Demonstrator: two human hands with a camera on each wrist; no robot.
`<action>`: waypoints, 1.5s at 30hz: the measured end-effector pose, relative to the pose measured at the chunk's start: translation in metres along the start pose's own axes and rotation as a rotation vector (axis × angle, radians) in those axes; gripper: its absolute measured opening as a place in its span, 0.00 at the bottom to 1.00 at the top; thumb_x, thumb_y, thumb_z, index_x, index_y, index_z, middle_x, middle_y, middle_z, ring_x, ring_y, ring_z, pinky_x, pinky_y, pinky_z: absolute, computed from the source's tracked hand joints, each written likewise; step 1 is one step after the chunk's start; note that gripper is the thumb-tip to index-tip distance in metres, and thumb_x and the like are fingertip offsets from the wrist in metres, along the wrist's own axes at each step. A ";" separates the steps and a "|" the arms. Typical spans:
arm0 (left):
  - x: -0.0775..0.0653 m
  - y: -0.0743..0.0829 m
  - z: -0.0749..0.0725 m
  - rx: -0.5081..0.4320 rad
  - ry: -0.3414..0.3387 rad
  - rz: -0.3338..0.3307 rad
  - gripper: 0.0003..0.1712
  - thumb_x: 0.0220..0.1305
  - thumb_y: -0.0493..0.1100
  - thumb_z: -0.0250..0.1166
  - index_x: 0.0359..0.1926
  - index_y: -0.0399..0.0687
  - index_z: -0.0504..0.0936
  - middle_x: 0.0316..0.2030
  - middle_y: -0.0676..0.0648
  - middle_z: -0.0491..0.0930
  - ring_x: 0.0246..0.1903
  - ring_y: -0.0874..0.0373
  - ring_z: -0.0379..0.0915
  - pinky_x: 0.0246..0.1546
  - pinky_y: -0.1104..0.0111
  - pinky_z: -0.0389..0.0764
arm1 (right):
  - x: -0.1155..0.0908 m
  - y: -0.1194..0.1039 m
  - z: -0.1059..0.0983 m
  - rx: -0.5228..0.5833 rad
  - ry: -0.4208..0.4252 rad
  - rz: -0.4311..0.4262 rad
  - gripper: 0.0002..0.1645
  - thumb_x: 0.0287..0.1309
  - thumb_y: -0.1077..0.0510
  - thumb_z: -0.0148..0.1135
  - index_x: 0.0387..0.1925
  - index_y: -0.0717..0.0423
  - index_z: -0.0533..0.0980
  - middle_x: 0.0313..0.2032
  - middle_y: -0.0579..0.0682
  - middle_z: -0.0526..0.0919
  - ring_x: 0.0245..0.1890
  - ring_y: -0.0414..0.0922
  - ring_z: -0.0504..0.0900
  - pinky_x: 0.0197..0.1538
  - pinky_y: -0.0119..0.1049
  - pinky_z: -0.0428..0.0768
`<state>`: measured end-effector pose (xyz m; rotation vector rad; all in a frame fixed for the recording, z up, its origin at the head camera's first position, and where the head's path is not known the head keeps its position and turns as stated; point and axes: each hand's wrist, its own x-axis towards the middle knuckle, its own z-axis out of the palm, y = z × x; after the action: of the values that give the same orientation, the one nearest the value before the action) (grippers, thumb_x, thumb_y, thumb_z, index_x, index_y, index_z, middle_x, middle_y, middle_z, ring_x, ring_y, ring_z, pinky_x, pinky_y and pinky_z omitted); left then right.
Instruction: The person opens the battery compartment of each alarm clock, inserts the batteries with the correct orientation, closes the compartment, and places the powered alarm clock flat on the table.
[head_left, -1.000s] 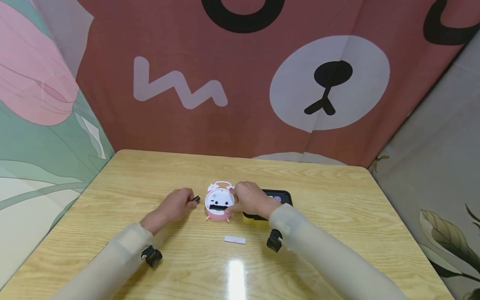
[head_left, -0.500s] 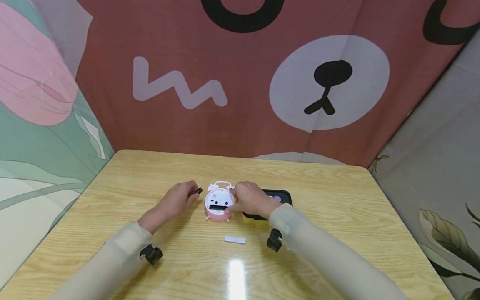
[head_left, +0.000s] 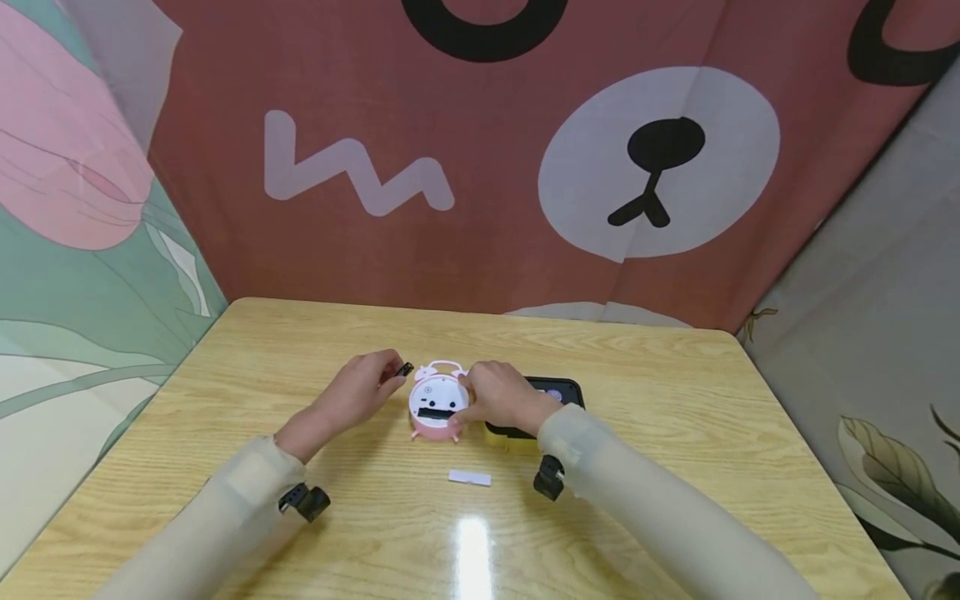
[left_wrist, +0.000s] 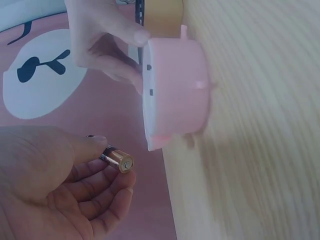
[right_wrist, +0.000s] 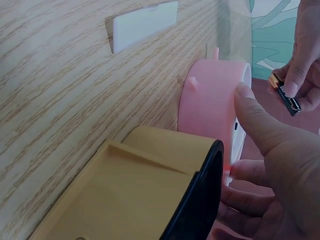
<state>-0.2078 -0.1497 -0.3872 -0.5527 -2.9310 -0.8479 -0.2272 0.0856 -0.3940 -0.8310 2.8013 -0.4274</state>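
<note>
A pink alarm clock (head_left: 433, 429) lies with its white back upward and its bells toward the far side of the table. A dark open slot shows in the back. My right hand (head_left: 504, 396) grips the clock's right edge, thumb on the near side. Between thumb and fingers, my left hand (head_left: 356, 392) pinches a battery (left_wrist: 119, 160), raised near the clock's upper left. The battery is black with a copper-coloured end. A small white battery cover (head_left: 470, 478) rests on the table in front of the clock.
Right beside the clock stands a yellow box (right_wrist: 130, 190) with a black rim (head_left: 573, 392), partly hidden behind the right hand and forearm. The wooden table (head_left: 660, 475) ends at a brown cloth backdrop (head_left: 480, 258).
My left hand has moved up and slightly right with the battery, from the clock's left side to near its upper left. The right hand and the clock stay in place.
</note>
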 end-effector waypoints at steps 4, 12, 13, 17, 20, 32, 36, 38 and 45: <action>0.001 0.007 0.000 -0.011 0.024 0.034 0.05 0.68 0.37 0.65 0.40 0.38 0.81 0.33 0.44 0.84 0.33 0.55 0.77 0.38 0.59 0.79 | 0.000 0.000 0.000 -0.004 0.005 -0.011 0.30 0.49 0.39 0.78 0.14 0.50 0.68 0.14 0.40 0.62 0.19 0.38 0.62 0.27 0.31 0.60; 0.001 0.022 0.004 -0.051 -0.015 0.095 0.03 0.67 0.34 0.66 0.40 0.37 0.81 0.34 0.43 0.85 0.35 0.55 0.80 0.40 0.61 0.81 | 0.001 0.002 -0.001 0.003 0.001 -0.024 0.29 0.49 0.38 0.78 0.16 0.50 0.71 0.15 0.40 0.62 0.19 0.38 0.63 0.26 0.31 0.61; 0.001 0.023 0.005 -0.054 -0.021 0.101 0.03 0.66 0.34 0.66 0.39 0.37 0.81 0.34 0.43 0.85 0.35 0.55 0.80 0.39 0.61 0.82 | 0.001 0.001 -0.001 0.006 -0.001 -0.023 0.29 0.49 0.38 0.77 0.16 0.50 0.70 0.15 0.41 0.61 0.19 0.38 0.62 0.26 0.31 0.60; 0.002 0.026 0.009 -0.063 -0.048 0.110 0.02 0.66 0.33 0.66 0.39 0.38 0.81 0.33 0.44 0.84 0.34 0.57 0.79 0.37 0.65 0.81 | 0.000 0.000 -0.001 0.005 -0.004 -0.021 0.30 0.50 0.38 0.77 0.15 0.50 0.68 0.14 0.41 0.61 0.18 0.38 0.61 0.26 0.31 0.60; 0.002 0.027 0.012 -0.066 -0.065 0.108 0.02 0.66 0.33 0.66 0.39 0.39 0.81 0.33 0.45 0.84 0.33 0.59 0.77 0.35 0.66 0.80 | 0.000 0.000 0.000 0.009 -0.008 -0.023 0.30 0.51 0.39 0.76 0.15 0.49 0.68 0.14 0.41 0.61 0.18 0.38 0.61 0.26 0.30 0.60; 0.003 0.026 0.021 -0.064 -0.073 0.132 0.04 0.62 0.31 0.68 0.38 0.38 0.84 0.30 0.47 0.83 0.31 0.61 0.76 0.35 0.69 0.79 | -0.001 0.000 0.000 0.013 -0.011 -0.019 0.30 0.51 0.37 0.75 0.16 0.49 0.68 0.14 0.41 0.59 0.17 0.38 0.60 0.26 0.31 0.59; 0.003 0.027 0.023 -0.063 -0.085 0.144 0.03 0.62 0.32 0.69 0.37 0.38 0.84 0.30 0.47 0.84 0.30 0.62 0.76 0.34 0.69 0.79 | -0.001 0.000 0.000 0.009 -0.010 -0.014 0.30 0.51 0.37 0.76 0.16 0.49 0.69 0.14 0.41 0.59 0.17 0.38 0.61 0.26 0.31 0.59; 0.003 0.027 0.024 -0.056 -0.088 0.152 0.03 0.62 0.32 0.69 0.36 0.39 0.84 0.29 0.47 0.83 0.30 0.62 0.76 0.34 0.69 0.78 | -0.001 0.001 0.001 0.005 -0.009 -0.012 0.30 0.51 0.37 0.76 0.16 0.49 0.69 0.14 0.41 0.60 0.18 0.38 0.61 0.26 0.31 0.59; 0.004 0.026 0.028 -0.021 -0.111 0.186 0.02 0.61 0.32 0.70 0.33 0.39 0.84 0.28 0.47 0.84 0.29 0.63 0.75 0.33 0.70 0.78 | -0.001 0.001 0.000 0.000 -0.011 -0.010 0.29 0.52 0.38 0.75 0.16 0.49 0.69 0.14 0.41 0.60 0.18 0.38 0.61 0.27 0.31 0.60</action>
<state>-0.2007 -0.1139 -0.3970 -0.8859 -2.9100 -0.8520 -0.2268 0.0870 -0.3947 -0.8448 2.7879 -0.4230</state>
